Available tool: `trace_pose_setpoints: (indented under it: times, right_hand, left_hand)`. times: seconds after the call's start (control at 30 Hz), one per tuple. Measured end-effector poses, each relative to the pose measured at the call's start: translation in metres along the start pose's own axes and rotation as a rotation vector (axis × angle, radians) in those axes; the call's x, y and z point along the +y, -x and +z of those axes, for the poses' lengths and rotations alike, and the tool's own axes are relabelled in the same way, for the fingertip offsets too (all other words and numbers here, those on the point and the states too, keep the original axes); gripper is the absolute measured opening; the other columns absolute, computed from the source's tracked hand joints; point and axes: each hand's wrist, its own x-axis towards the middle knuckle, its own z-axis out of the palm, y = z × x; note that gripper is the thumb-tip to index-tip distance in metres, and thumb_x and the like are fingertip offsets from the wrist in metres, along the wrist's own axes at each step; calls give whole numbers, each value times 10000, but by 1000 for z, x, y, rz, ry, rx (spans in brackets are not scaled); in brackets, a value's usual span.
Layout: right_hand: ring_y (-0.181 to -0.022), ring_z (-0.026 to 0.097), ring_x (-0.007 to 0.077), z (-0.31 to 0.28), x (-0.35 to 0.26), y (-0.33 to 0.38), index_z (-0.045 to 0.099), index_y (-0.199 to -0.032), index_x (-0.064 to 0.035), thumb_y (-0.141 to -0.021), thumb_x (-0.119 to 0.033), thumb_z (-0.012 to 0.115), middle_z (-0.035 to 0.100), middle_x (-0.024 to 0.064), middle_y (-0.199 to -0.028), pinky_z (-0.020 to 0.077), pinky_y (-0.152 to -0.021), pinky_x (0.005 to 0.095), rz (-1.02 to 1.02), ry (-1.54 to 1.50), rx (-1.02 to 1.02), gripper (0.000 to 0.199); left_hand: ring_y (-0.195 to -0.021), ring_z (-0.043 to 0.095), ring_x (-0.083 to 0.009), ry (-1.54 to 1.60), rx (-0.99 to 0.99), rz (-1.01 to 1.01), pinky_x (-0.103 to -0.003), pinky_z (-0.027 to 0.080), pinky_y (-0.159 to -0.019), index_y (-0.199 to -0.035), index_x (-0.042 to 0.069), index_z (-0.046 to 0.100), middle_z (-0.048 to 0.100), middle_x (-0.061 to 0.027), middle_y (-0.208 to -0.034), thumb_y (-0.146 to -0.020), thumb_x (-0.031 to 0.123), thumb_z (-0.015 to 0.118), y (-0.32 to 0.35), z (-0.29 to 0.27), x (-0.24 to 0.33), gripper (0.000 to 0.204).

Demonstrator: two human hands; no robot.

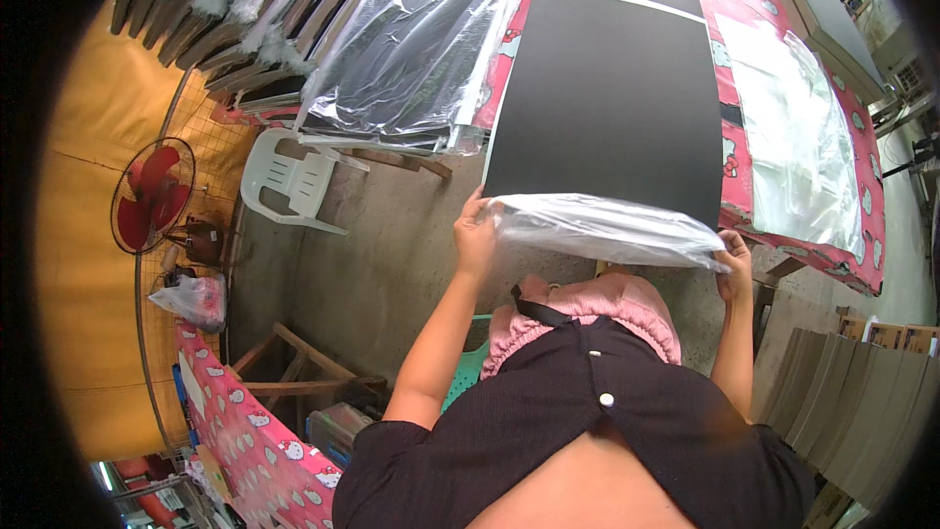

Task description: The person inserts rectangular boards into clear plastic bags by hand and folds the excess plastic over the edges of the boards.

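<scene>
A large flat black board (pixel 607 88) with a white stripe near its far end lies on the table, its near end reaching toward me. Bunched clear plastic film (pixel 607 225) stretches across that near end. My left hand (pixel 477 225) pinches the film at the board's left corner. At the right corner my right hand (pixel 732 260) grips the other end of the film, fingers closed. How far the film wraps under the board is hidden.
Plastic-wrapped black boards (pixel 406 49) lie to the left, beside a stack of panels (pixel 264 10). Clear plastic sheets (pixel 798 137) rest on the pink patterned table cover (pixel 867 264). A white chair (pixel 294 176), red fan (pixel 154 196) and grey panels (pixel 842 402) stand around.
</scene>
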Motion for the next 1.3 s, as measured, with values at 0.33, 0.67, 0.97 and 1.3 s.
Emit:
trace_pose_setpoints:
  times: [0.33,0.67,0.97,1.3]
  right_hand:
    - [-613,528,99,39,-42,-45,624,-812,50,-656,-30,537,606,63,-683,413,-558,245,-170,780,253,195]
    - [-764,584,338,77,-107,-105,601,-865,30,-683,-127,594,592,221,-802,444,-672,392,-330,1426,487,240]
    - [-645,536,91,3,11,13,609,-806,30,-697,-52,602,587,30,-720,429,-604,215,55,458,51,136]
    - [-866,546,162,-7,29,4,466,-1137,12,-768,-88,595,558,107,-1009,442,-750,266,12,76,104,403]
  left_hand:
    - [-611,477,-85,-53,228,-56,-248,396,-549,-815,-29,599,585,-39,-694,-803,108,561,-55,42,22,143]
    - [-439,380,-42,-53,42,72,-198,283,-366,-821,-7,577,563,-22,-723,-826,125,531,-91,75,50,139]
    - [-612,506,-21,135,-15,-21,-163,311,-393,-790,36,560,318,-60,-1344,-818,66,538,12,-5,-11,47]
    - [-604,480,-52,-21,318,113,-185,387,-516,-843,3,600,551,34,-653,-791,98,603,-14,-2,-29,108]
